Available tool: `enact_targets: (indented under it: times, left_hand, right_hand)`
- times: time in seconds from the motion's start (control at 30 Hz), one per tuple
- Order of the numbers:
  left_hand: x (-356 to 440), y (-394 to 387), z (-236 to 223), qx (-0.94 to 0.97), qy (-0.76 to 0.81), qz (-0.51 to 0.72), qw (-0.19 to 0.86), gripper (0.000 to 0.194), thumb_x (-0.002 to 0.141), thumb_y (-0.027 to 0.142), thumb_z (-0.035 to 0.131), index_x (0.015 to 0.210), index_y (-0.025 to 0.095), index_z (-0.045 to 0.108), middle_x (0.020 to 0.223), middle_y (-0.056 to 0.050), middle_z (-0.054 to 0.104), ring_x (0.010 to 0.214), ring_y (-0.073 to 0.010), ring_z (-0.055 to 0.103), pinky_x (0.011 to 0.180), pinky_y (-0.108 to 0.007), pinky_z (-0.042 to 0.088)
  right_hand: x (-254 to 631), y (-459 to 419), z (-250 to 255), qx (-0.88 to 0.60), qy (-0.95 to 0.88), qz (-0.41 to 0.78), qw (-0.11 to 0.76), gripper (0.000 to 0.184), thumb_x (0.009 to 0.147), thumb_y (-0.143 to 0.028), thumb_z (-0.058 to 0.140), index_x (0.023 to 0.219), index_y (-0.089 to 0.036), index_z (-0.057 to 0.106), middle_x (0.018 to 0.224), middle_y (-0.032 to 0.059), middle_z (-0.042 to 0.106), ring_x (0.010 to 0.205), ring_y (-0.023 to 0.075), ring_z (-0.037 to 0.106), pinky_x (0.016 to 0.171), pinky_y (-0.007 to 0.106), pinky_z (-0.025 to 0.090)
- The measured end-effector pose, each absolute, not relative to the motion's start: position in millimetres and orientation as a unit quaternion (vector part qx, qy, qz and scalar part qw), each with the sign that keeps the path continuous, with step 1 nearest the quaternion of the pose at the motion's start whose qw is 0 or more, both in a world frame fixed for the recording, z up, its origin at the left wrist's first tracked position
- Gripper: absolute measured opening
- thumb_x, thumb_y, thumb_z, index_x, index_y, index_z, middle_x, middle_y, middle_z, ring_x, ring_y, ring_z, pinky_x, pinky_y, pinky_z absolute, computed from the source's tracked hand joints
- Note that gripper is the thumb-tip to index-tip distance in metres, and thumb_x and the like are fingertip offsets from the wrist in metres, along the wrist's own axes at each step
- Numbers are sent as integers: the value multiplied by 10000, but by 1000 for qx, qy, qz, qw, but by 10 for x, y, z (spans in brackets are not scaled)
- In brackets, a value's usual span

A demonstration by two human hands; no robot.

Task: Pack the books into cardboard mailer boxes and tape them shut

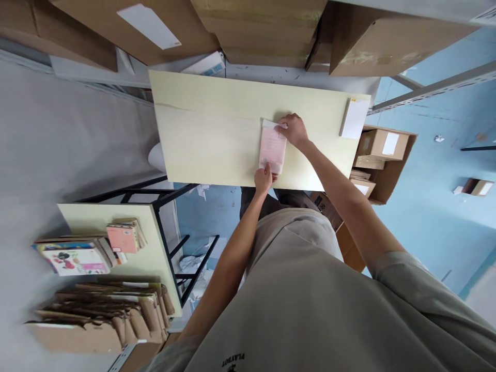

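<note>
A thin pink book (273, 147), with whitish see-through wrapping showing at both ends, lies over the pale yellow tabletop (209, 139). My left hand (264, 178) grips its near end, thumb on top and fingers beneath. At the far right corner, my right hand (293, 129) pinches the whitish edge between thumb and fingers. Print on the pink face is too small to read.
Large cardboard boxes (267, 36) line the table's far side. A white flat box (355, 118) lies at the right end. An open carton (391, 175) holds smaller boxes. On a left side table (145, 258) are book stacks (126, 235) and folded cardboard (104, 315).
</note>
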State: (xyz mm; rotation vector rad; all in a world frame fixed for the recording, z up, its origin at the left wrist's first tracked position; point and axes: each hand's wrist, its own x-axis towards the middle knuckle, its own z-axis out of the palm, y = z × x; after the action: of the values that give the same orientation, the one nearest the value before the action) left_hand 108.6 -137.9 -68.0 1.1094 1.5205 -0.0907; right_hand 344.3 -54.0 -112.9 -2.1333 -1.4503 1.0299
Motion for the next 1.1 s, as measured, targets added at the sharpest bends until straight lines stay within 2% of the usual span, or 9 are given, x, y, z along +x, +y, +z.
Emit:
enact_targets:
  times: [0.1, 0.2, 0.27, 0.37, 0.47, 0.67, 0.8, 0.93, 1.1]
  left_hand:
    - [965, -1188, -572, 467, 620, -176, 605, 664, 1252, 560, 484, 790, 178, 769, 881, -177, 884, 791, -269, 881, 843, -373, 722]
    - [773, -903, -479, 591, 598, -216, 496, 436, 1201, 429, 589, 985, 162, 858, 1097, -215, 908, 1159, -372, 895, 1123, -513, 703]
    - [684, -711, -478, 698, 585, -126, 393, 347, 1151, 249, 577, 1346, 143, 844, 1523, -251, 810, 1582, -399, 703, 1362, -593, 551]
    - [662, -508, -582, 783, 498, -30, 372, 744, 982, 40, 570, 1715, 149, 629, 1981, -180, 345, 1900, -380, 197, 1537, -689, 225]
    - [682, -418, -714, 799, 450, -34, 398, 834, 929, 22, 569, 1752, 150, 598, 2022, -174, 212, 1910, -427, 93, 1514, -801, 108]
    - [657, -299, -553, 829, 416, -112, 358, 773, 1027, 136, 678, 1790, 172, 560, 2014, -236, 197, 1890, -490, 130, 1458, -821, 255]
    - [815, -248, -171, 847, 407, -133, 315, 772, 1018, 126, 700, 1780, 155, 578, 1989, -267, 252, 1877, -496, 175, 1472, -752, 317]
    - [1325, -186, 256, 904, 304, -15, 300, 809, 1083, 221, 651, 1864, 171, 445, 1988, -221, 294, 1891, -405, 186, 1530, -657, 253]
    - [2467, 128, 1088, 912, 162, 225, 303, 744, 1207, 393, 518, 1910, 237, 332, 1962, -178, 395, 1892, -333, 223, 1538, -615, 278]
  right_hand:
    - [3217, -619, -1064, -772, -522, 316, 177, 431, 1115, -399, 690, 1481, -200, 798, 1530, 199, 785, 1605, 441, 581, 1361, 741, 534]
    - [2851, -740, -907, -750, -564, 298, 176, 674, 1144, -459, 636, 1757, -185, 586, 1856, 202, 541, 1811, 454, 348, 1459, 806, 351]
    - [2591, -855, -799, -714, -603, 317, 159, 816, 1129, -469, 638, 1854, -147, 446, 1980, 190, 352, 1884, 431, 196, 1520, 769, 222]
    - [2355, -1055, -701, -672, -637, 353, 133, 919, 1113, -446, 605, 1897, -51, 333, 2013, 201, 235, 1908, 401, 131, 1560, 687, 121]
    - [2349, -1201, -699, -660, -647, 362, 124, 910, 1145, -479, 500, 1909, -29, 296, 2009, 179, 237, 1909, 370, 149, 1567, 639, 108]
    - [2421, -1242, -674, -654, -656, 348, 140, 926, 1128, -514, 496, 1855, 47, 380, 1978, 239, 258, 1892, 402, 210, 1562, 617, 152]
    - [2574, -1368, -354, -671, -651, 315, 163, 963, 1069, -562, 626, 1849, -24, 451, 1946, 257, 333, 1864, 447, 291, 1545, 672, 214]
    - [3067, -1567, 189, -722, -626, 228, 186, 995, 1058, -634, 628, 1886, -117, 431, 1970, 227, 300, 1869, 461, 259, 1534, 733, 199]
    - [3956, -1437, 1214, -791, -559, 64, 242, 840, 1099, -578, 534, 1893, -314, 459, 1954, 117, 414, 1865, 454, 277, 1516, 822, 134]
